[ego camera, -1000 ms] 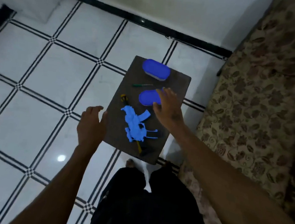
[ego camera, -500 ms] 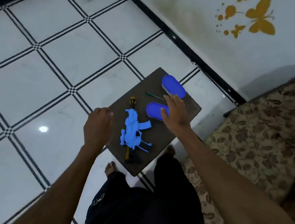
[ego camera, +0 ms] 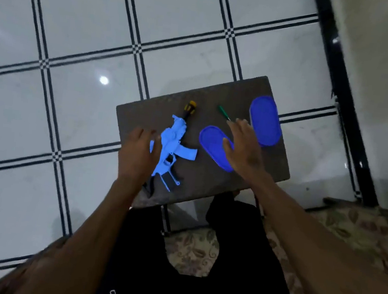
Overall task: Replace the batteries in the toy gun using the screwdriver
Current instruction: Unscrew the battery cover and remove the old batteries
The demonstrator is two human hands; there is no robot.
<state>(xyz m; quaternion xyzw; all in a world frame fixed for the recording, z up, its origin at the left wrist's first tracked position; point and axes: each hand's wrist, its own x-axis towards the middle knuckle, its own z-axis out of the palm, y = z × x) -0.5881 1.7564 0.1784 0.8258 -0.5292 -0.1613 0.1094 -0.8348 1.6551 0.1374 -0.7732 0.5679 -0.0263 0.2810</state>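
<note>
On the small dark worktop (ego camera: 210, 187), seen from the head camera, a light blue toy gun (ego camera: 173, 148) lies flat at the left side, with a yellow-and-black-handled screwdriver (ego camera: 189, 108) just beyond its muzzle end. A thin green screwdriver (ego camera: 223, 112) lies further right, and two blue oval lids or boxes sit nearby: the nearer one (ego camera: 213, 146) partly under the right hand, the farther one (ego camera: 265, 121) by the right edge.

The left hand (ego camera: 139, 155) is spread, fingers fairly straight, over or against the left of the toy gun; it has hold of nothing that I can see. The right hand (ego camera: 243, 147) is also spread and empty, its fingertips (ego camera: 239, 124) close to the tip of the green screwdriver.

The step in hand looks like picking up a tool while steadying the toy. To do it well, I would pin the gun flat with the left hand so the battery cover faces up, then pinch the screwdriver by its handle (a slim tool rolls easily).

Motion blur softens everything. No battery cover or screw can be made out, nor any batteries; whether the blue ovals hold anything is hidden. A dark thing under the gun's stock is unclear.
</note>
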